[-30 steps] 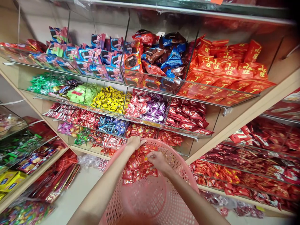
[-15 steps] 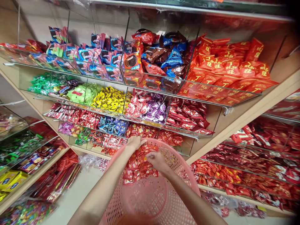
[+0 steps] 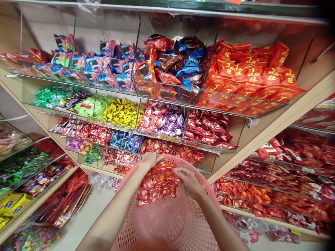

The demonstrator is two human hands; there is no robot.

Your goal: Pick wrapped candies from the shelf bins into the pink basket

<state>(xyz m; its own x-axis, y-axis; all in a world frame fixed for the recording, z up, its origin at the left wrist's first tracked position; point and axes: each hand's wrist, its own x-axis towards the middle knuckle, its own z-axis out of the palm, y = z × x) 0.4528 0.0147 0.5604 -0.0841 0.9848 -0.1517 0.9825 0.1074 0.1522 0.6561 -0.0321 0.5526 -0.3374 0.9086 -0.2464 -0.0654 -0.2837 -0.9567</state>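
Note:
A pink plastic basket (image 3: 206,216) with a perforated wall is tilted below the shelves, its inside facing me. My left hand (image 3: 150,160) is closed over its far rim, near the lowest shelf. Inside, small red candy packets (image 3: 157,190) lie in a pile against the far side, and the bottom of the basket shows below them. My right hand (image 3: 188,181) is inside the basket at the right of the pile. Its bent fingers close on a red packet (image 3: 175,177), which the fingers partly cover.
Tiered glass-fronted shelves rise ahead, with red pouches (image 3: 248,76), yellow-wrapped candies (image 3: 121,111) and purple-wrapped candies (image 3: 172,120). Another candy shelf (image 3: 261,170) stands to the right. At left are yellow packs (image 3: 13,202). Plastic bags (image 3: 34,237) sit at floor level.
My right hand has moved to the right across the packet pile, its fingers less tightly curled. My left hand stays on the rim. The view has shifted slightly.

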